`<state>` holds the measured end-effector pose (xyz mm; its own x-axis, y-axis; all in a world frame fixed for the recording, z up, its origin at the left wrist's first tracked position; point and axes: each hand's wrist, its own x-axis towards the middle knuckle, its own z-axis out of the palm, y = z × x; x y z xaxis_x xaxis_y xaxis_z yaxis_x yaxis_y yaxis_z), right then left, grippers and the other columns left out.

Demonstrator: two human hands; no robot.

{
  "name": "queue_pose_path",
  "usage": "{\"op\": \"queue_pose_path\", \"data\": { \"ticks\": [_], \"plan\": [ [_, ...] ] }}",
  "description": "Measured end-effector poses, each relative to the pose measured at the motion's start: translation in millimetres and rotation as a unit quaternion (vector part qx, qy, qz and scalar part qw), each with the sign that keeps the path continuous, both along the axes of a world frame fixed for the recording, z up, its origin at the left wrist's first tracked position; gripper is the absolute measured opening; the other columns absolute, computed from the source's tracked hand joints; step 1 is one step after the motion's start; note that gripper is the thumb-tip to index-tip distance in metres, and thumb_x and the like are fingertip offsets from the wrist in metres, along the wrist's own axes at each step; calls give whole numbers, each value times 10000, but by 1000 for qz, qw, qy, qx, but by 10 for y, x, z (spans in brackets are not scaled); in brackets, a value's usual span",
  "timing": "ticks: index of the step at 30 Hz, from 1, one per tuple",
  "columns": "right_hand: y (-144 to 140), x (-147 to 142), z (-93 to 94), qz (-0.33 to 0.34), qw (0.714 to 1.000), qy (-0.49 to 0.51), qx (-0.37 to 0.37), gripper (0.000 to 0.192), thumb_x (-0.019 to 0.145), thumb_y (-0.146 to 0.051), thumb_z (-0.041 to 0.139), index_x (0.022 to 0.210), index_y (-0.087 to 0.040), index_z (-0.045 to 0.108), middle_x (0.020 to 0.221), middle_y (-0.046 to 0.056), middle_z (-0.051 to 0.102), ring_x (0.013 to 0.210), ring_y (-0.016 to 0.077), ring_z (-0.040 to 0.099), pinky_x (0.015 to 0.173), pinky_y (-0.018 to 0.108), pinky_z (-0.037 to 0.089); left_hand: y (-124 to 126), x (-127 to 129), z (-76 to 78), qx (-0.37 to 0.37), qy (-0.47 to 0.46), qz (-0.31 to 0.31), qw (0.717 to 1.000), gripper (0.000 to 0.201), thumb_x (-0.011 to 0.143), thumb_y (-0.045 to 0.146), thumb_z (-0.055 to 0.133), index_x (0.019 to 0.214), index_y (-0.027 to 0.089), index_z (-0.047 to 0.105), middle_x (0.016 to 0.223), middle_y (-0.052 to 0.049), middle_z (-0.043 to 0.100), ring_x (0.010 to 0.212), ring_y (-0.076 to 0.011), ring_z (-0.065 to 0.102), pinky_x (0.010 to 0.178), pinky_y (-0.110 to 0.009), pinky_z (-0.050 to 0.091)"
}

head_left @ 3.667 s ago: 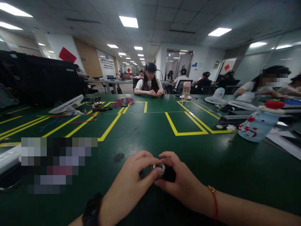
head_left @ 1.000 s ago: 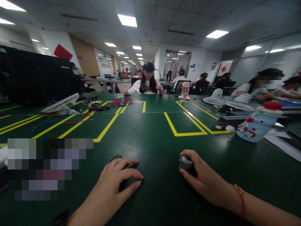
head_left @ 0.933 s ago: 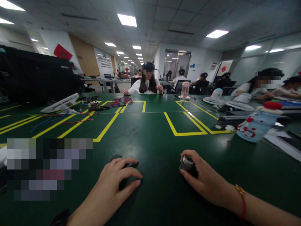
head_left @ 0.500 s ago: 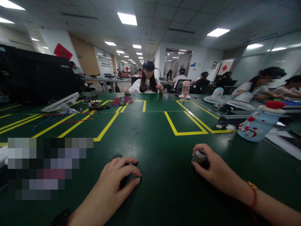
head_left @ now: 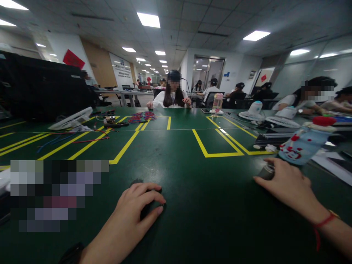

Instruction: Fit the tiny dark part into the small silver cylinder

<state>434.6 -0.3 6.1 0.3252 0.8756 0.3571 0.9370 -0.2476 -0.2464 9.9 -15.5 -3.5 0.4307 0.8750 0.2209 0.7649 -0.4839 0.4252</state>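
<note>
Green matting (head_left: 176,172) marked with yellow tape lines covers the long shared bench, and the small metal cylinder (head_left: 266,172) sits on it, just in front of the pale blue bottle with red spots (head_left: 298,145). The right hand (head_left: 286,183) is closed over the cylinder from the near side, fingers wrapped round its dark body, so only its far end shows. It looks like a compact, rigid metal part, likely dense for its size and smooth enough to slip; a grip across the body with thumb opposite the fingers seems the safest hold, rather than at the end face. Well to the left of the bottle, the left hand (head_left: 137,209) lies curled, fingertips on the mat over a small dark piece (head_left: 145,212); I cannot tell whether it is pinched or merely covered. Beyond the bottle stand white desk fans (head_left: 254,113), and far to its left lies a tangle of coloured wires (head_left: 141,118). A person (head_left: 172,96) sits at the far edge.
</note>
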Motion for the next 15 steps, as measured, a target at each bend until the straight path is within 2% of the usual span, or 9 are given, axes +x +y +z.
{"op": "queue_pose_path", "data": {
  "ticks": [2,4,6,9,12,15],
  "plan": [
    [-62,-228,12,44,991,-102,77,742,692,-578,584,1280,-150,442,1328,217,399,1221,429,342,954,599,277,-6,17,28,-3,5,2,1000,154,842,246,575,931,317,678,1165,-14,636,1072,-263,552,902,-450,443],
    [-130,-557,13,139,969,-159,125,645,766,-530,544,1299,-181,444,1378,165,360,1264,375,306,1012,570,224,-8,24,37,-8,10,5,1000,156,840,246,577,928,325,680,1167,-9,635,1076,-260,550,907,-452,440],
    [-183,-940,1,267,949,-135,95,490,822,-452,519,1262,-240,483,1345,100,418,1234,305,358,1017,531,242,-3,20,21,-11,13,9,1000,164,841,248,578,935,337,679,1175,0,631,1086,-260,545,916,-461,433],
    [-207,-1522,-27,437,899,-23,-8,361,865,-355,509,1216,-273,512,1226,32,530,1118,193,455,974,408,335,15,-5,-38,-5,11,9,1000,185,838,263,590,975,360,670,1196,9,619,1113,-269,531,933,-484,417],
    [-162,-2000,-60,502,861,69,-52,328,848,-349,563,1157,-237,552,1093,18,592,1002,157,496,904,338,387,20,-42,-105,1,-12,9,1000,273,823,254,611,1078,352,623,1193,-1,620,1128,-267,524,963,-478,404],
    [-110,-2291,-105,528,843,87,-53,235,855,-332,563,1049,-209,611,998,20,608,956,150,502,869,314,401,5,-76,-147,-5,-48,27,998,414,812,195,599,1199,321,528,1208,-17,608,1146,-254,515,994,-457,398]
  ]
}}
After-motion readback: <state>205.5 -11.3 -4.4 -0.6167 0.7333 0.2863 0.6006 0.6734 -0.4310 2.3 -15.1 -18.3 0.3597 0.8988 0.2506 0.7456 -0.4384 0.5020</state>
